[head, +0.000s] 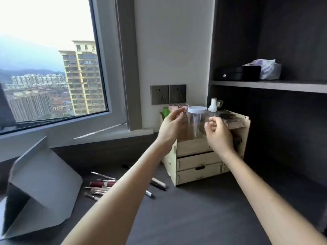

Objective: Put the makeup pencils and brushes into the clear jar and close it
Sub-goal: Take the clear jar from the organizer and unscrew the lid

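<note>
Flanking jar (195, 124), lid (197, 109) on: left hand (172, 127) and right hand (219, 133), fingers (211, 121) loosely curled, empty. Brushes (99, 190) and pencils (156, 183) on table (194, 209), well below.

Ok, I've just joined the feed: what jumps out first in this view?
Both arms stretch forward, left hand and right hand open on either side of the clear jar, which stands with its white lid on in the top of the wooden organiser. The makeup pencils and brushes lie scattered on the dark desk, left of the organiser. A large window fills the left.
</note>
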The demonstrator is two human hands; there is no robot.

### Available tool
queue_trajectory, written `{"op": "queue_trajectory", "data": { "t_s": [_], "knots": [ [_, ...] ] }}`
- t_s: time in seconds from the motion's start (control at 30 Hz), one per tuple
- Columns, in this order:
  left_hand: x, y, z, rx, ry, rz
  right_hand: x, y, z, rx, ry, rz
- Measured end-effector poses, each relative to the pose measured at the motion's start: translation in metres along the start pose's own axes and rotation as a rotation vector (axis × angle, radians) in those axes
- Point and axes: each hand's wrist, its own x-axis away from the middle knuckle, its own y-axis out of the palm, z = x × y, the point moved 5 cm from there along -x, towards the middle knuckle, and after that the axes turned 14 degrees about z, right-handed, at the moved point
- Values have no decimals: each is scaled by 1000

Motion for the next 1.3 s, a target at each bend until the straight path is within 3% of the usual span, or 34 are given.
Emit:
{"op": "queue_trajectory", "data": {
  "t_s": [0.23, 0.37, 0.47, 0.57, 0.73, 0.83, 1.0, 1.1, 1.2, 1.23, 1.3],
  "knots": [
    [-34, 40, -25, -69, -106, 32, -21, 36, 22, 98, 71, -50],
    [-37, 48, -45, 10, -290, -23, -21, 47, 29, 135, 67, -73],
    [-35, 49, -44, 44, -324, -39, -20, 45, 25, 73, 74, -52],
    [-31, 45, -25, 63, -202, -70, -20, 31, 5, -41, 41, 13],
    [-13, 0, 24, 103, 191, 6, 3, -2, -49, -334, -51, 84],
    [8, -47, 28, -3, 401, 76, 34, 6, -67, -560, 22, -96],
    [49, -118, -19, -522, 536, 148, 110, 43, -69, -713, 292, -486],
    [76, -159, -53, -728, 544, 220, 161, 58, -64, -626, 422, -758],
    [101, -189, -71, -942, 707, 234, 184, 63, -56, -557, 613, -816],
    [108, -196, -75, -1021, 753, 219, 186, 63, -55, -528, 623, -798],
    [120, -205, -78, -1141, 809, 183, 191, 65, -60, -376, 448, -850]
  ]
}}
